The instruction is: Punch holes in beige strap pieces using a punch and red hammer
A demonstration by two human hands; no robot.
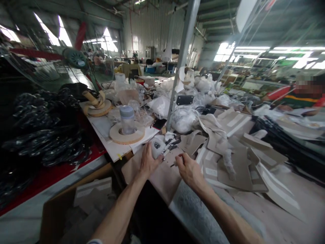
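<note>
My left hand [149,161] has its thumb and fingers around a small whitish plastic bag [156,145] with dark bits showing inside. Fingers curled into a pinch, my right hand [188,167] is just above the table, a short way to the right of the bag. A small dark sliver shows at its fingertips, too small to name. Between and beyond the hands lie scattered dark and white scraps [174,144] on the pale tabletop [166,174].
Grey cardboard pieces [235,166] with white strips cover the right side. A lidded clear jar [127,120] stands in a tape roll [115,135]. A metal post [181,61] rises ahead. Cardboard box [48,217] lower left; fan [74,57] further back; another person [302,96] at right.
</note>
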